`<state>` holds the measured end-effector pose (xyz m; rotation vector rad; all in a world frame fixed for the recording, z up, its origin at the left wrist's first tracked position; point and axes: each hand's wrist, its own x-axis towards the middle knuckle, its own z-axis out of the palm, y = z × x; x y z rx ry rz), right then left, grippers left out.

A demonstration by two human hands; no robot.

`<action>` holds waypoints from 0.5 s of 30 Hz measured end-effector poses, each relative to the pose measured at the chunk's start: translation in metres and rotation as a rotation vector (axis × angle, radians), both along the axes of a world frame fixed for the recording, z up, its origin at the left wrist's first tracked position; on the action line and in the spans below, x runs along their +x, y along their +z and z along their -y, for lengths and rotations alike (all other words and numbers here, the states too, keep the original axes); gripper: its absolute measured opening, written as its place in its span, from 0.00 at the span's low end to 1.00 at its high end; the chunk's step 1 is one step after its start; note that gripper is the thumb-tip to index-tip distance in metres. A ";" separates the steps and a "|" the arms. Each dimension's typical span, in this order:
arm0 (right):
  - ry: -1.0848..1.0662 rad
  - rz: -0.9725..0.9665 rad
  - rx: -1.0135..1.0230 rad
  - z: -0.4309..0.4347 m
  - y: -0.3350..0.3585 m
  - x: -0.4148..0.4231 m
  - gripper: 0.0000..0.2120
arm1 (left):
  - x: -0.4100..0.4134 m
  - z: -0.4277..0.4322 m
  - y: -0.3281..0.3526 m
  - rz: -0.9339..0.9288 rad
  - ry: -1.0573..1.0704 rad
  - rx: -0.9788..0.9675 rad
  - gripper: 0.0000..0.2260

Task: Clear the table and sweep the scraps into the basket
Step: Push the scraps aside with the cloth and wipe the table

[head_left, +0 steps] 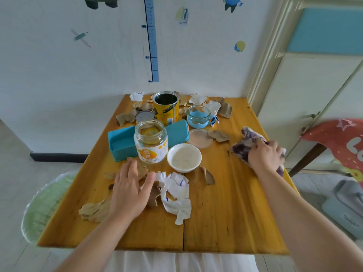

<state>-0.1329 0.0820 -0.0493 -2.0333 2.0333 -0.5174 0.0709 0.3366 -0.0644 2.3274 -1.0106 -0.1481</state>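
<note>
Torn, crumpled brown and white paper scraps (180, 207) littered the yellow wooden worktop (225, 213); the left hand (129, 191) lay flat on them, and the right hand (265, 156) clutched a purple-white cloth (245, 146).

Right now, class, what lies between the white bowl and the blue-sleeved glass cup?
A round pinkish lid lies flat there, shown in the head view.
</note>
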 end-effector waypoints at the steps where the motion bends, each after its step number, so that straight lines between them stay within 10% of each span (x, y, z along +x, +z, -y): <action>1: 0.014 -0.058 0.062 0.010 0.000 0.006 0.20 | 0.001 0.001 0.000 -0.002 0.000 0.007 0.37; 15: 0.601 -0.202 0.045 0.026 -0.007 0.051 0.20 | 0.004 0.008 0.000 0.008 0.019 0.049 0.35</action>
